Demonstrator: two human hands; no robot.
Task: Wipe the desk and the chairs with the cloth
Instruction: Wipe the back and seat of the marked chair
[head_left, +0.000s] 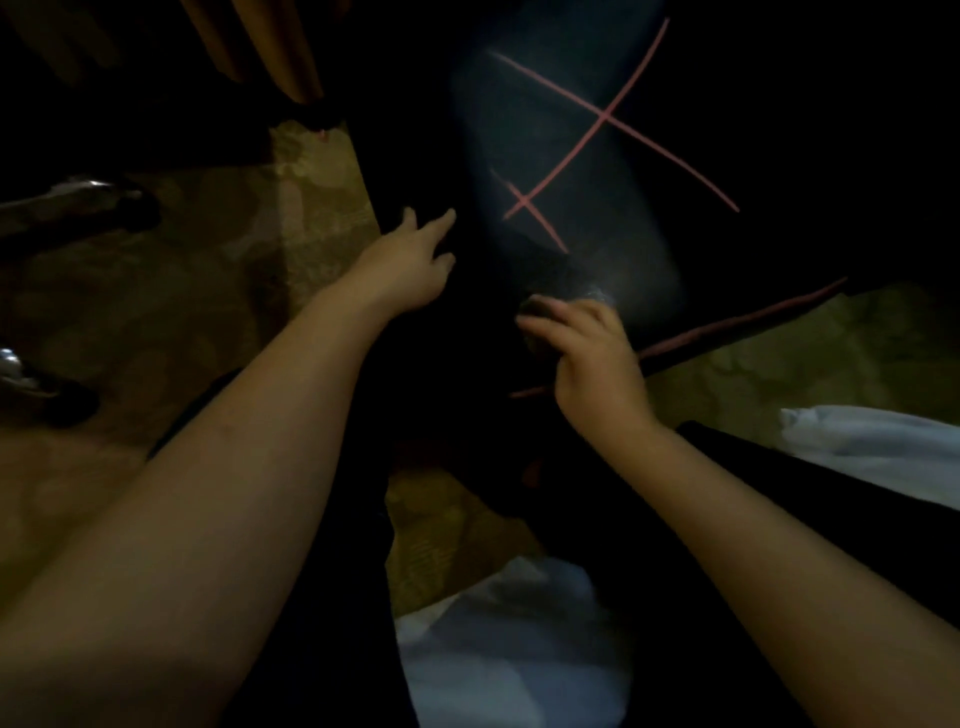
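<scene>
We are bracing our left hand (410, 262), fingers spread, on the chair (571, 156), likely steadying it, while our right hand (589, 356) is gripping the cloth (592, 298) with curled fingers against it.

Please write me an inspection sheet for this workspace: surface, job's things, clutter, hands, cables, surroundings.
Surface: dark surface with crossing pink lines, maybe a chair; dim and blurred.
Job's things: cloth, bunched on the dark surface under the right hand.
Clutter: white fabric at right and at lower middle.
Hands: left hand has its fingers stretched at the surface's left edge, contact unclear; right hand grips the cloth.
Cables: nothing seen.
Surroundings: patterned carpet; dark legs with shiny metal at left; curtain at top left.
</scene>
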